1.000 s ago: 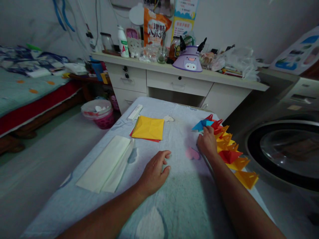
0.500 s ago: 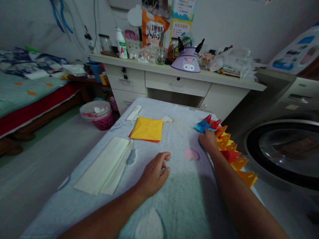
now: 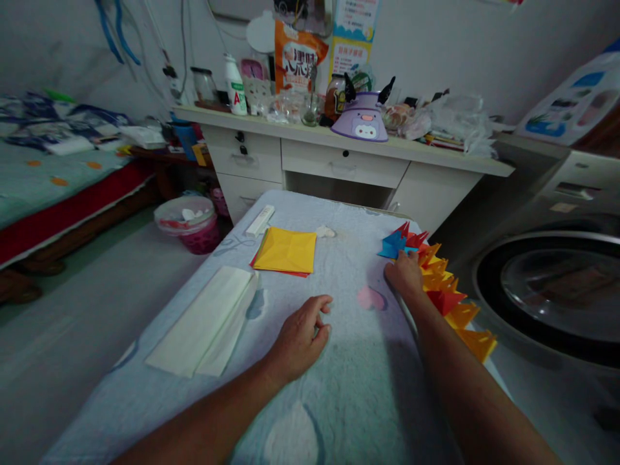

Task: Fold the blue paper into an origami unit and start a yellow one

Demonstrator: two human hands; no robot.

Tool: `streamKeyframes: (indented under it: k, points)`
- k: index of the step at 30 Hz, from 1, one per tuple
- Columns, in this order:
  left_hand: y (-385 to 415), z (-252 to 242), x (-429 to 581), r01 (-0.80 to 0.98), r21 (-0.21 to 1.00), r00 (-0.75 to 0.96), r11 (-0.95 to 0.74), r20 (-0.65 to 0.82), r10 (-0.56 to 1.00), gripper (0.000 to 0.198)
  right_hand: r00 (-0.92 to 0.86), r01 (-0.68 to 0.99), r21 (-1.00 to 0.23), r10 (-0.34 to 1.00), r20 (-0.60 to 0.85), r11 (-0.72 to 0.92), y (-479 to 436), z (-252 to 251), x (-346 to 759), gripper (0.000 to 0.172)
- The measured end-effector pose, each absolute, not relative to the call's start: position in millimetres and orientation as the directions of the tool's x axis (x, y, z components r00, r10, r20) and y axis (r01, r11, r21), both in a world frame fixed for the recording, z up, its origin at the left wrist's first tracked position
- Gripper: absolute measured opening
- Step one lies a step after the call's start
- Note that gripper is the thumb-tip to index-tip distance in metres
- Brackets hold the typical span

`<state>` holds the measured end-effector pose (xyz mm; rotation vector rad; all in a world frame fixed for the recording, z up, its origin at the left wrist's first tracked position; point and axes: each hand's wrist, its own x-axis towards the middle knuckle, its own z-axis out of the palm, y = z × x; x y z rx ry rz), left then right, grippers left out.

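My left hand (image 3: 301,337) rests on the cloth-covered table (image 3: 339,387), its fingers loosely curled and apart, holding nothing. My right hand (image 3: 405,276) is at the far right edge, its fingertips against the lower side of a blue folded-paper piece (image 3: 392,244). Its thumb stands apart from the fingers, and I see no grip on the paper. A row of pointed origami pieces in red (image 3: 445,301), orange and yellow (image 3: 479,342) runs along that edge, partly hidden by my right forearm. Left of centre lies a stack of square paper (image 3: 285,250), yellow on top with red beneath.
A folded pale cloth or paper sheet (image 3: 206,323) lies at the table's left, with a small white box-like stick (image 3: 260,221) behind it. Beyond stands a white cabinet (image 3: 339,152) crowded with jars and bags. A washing machine (image 3: 562,258) is at right, a pink bin (image 3: 194,226) at left.
The fingers of my right hand have drawn back slightly from the blue paper piece, so more of it shows. My left hand has stayed put.
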<state>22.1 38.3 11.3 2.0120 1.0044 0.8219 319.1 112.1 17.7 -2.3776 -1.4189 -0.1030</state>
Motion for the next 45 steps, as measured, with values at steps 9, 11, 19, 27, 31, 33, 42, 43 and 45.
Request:
streamKeyframes:
  k: [9,11,19,27,31,33,42,43,45]
  points:
    - [38.3,12.1,21.8,0.379,0.818,0.504,-0.432,0.209,0.838,0.042,0.333,0.912,-0.332,0.910,0.248,-0.243,83.2,22.3,286.7,0.047]
    - [38.9,12.2,22.0,0.381,0.815,0.508,-0.437,0.211,0.835,0.041,0.281,0.914,-0.358,0.936,0.213,-0.193,71.7,18.4,272.6,0.043]
    - [39.2,15.1,23.5,0.426,0.744,0.564,-0.515,0.226,0.794,0.027,0.077,0.934,-0.356,0.965,0.251,0.018,36.5,-3.2,224.6,0.034]
    - [36.3,7.1,27.5,0.523,0.534,0.670,-0.665,0.224,0.707,0.021,0.090,0.951,-0.308,0.952,0.291,0.005,38.3,-3.5,220.0,0.028]
    - [31.3,19.0,26.9,0.565,0.423,0.722,-0.709,0.163,0.672,0.021,0.089,0.952,-0.305,0.946,0.312,0.011,39.2,-7.1,221.5,0.028]
    - [26.4,31.5,25.5,0.585,0.366,0.741,-0.724,0.122,0.660,0.020,0.091,0.951,-0.308,0.945,0.313,0.010,39.7,-8.5,221.5,0.028]
    - [79.2,73.7,-1.5,0.527,0.366,0.776,-0.767,0.162,0.610,0.028,0.098,0.943,-0.333,0.953,0.288,0.003,37.7,-4.6,218.7,0.027]
    - [96.0,71.3,-6.6,0.563,0.372,0.740,-0.739,0.172,0.650,0.030,0.097,0.942,-0.336,0.953,0.287,0.006,37.5,-4.4,218.7,0.027]
    - [129.1,63.1,-16.0,0.667,0.343,0.651,-0.661,0.162,0.742,0.041,0.095,0.941,-0.339,0.952,0.290,0.009,37.4,-4.5,218.8,0.027]
